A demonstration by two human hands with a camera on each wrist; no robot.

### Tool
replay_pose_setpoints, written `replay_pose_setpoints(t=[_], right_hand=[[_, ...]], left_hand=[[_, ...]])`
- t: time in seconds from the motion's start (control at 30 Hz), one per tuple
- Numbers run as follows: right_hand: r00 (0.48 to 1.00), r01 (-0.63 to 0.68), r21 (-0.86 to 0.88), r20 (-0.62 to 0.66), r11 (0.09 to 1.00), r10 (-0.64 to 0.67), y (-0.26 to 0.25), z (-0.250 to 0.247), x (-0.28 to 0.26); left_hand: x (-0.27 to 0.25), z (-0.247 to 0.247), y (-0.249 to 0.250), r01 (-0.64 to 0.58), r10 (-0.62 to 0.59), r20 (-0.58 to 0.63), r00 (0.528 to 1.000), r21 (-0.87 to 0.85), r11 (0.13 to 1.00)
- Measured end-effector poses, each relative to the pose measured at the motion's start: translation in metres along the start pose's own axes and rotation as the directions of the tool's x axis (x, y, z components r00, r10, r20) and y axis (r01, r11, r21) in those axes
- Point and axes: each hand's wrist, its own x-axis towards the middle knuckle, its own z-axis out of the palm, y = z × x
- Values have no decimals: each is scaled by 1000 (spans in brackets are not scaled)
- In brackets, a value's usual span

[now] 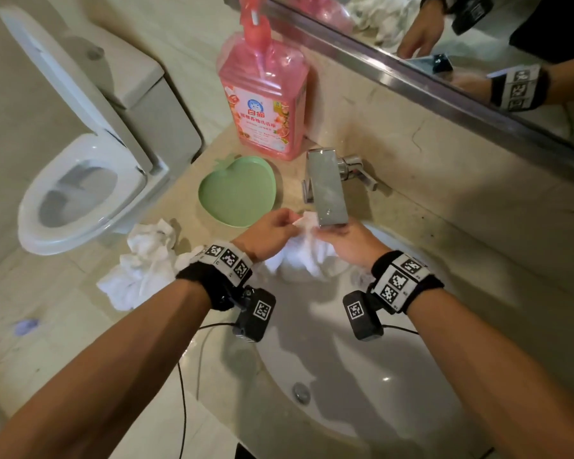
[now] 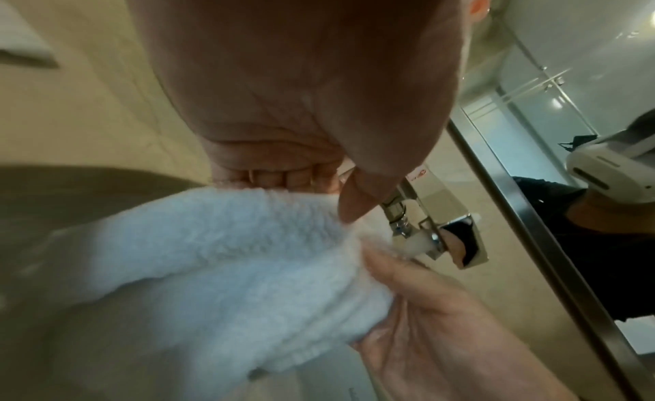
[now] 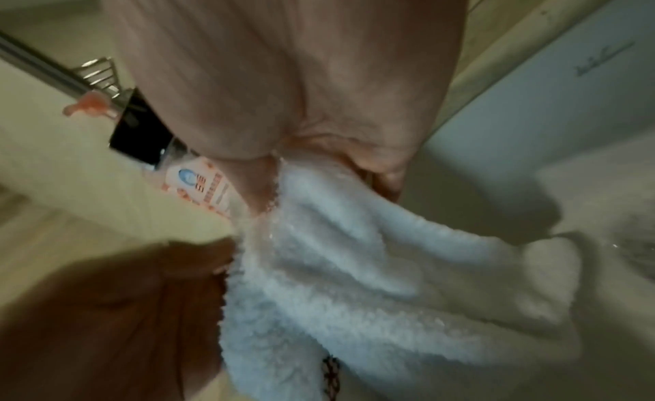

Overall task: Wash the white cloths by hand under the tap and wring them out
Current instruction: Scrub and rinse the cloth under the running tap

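A fluffy white cloth [image 1: 307, 256] hangs bunched over the back of the sink [image 1: 362, 376], held up under the chrome tap [image 1: 328, 190]. My left hand [image 1: 272, 230] pinches its upper edge, thumb against curled fingers, and the cloth [image 2: 220, 261] drapes below them. My right hand [image 1: 345, 240] grips the same cloth [image 3: 354, 267] just under the spout. A small white stream leaves the tap [image 2: 443, 225] in the left wrist view. A second crumpled white cloth [image 1: 143, 263] lies on the counter to the left of my left wrist.
A pink detergent pump bottle [image 1: 265, 91] stands behind a green heart-shaped dish [image 1: 236, 190] on the beige counter. A toilet [image 1: 80, 180] with raised lid is at left. A mirror [image 1: 478, 44] runs along the wall behind the tap. The sink drain [image 1: 301, 391] is lower down.
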Motion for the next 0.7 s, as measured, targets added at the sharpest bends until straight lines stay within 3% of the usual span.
replay_pose_setpoints(t=[0.13,0.3,0.43,0.53,0.63,0.7], right_hand=[[997,-56,91,-54,994,61,4,-13,-7],[993,64,-36,97,997,-60,9,-21,-22],[999,41,74,9,996,-42,13,-28,-27],[998,21,187,-68,982,-9,13,-35,-25],[994,-39,261,-89,965,64,11,-39,-22],[996,-57,245,-50,968,71,12,-40,-21]], left_hand=[[1,16,-7,33,-31,110,993,-17,999],[14,28,3,-64,58,138,989,46,997],[23,37,12,-57,60,78,995,-46,997],[26,39,12,37,-21,85,996,-190,981],[25,31,2,63,-57,112,992,-50,997],[23,25,-1,-4,-2,113,994,57,998]])
